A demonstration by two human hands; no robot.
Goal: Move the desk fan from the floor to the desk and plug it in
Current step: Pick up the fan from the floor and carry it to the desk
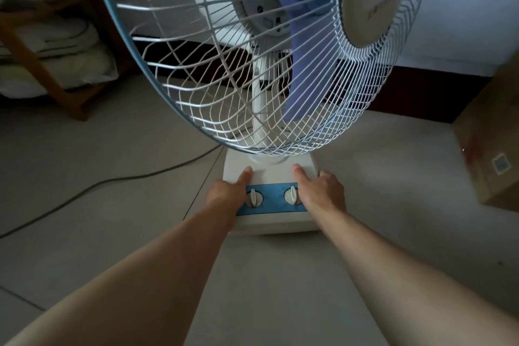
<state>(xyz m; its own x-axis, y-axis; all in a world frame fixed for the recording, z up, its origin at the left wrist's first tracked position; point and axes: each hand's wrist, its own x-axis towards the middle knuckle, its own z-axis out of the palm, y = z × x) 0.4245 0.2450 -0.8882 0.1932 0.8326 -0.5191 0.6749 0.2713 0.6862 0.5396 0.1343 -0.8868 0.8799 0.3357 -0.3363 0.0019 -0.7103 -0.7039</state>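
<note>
A white desk fan with a wire cage, blue rim and blue blades stands close in front of me over the tiled floor. Its white base carries a blue panel with two white knobs. My left hand grips the base's left side, thumb on top and fingers hidden round the edge. My right hand grips the right side the same way, thumb on top. Whether the base touches the floor I cannot tell. A grey cord trails from behind the fan across the floor to the left. No desk is in view.
A wooden rack with folded bedding stands at the left. A cardboard box sits on the floor at the right. A dark skirting board runs along the white wall behind the fan.
</note>
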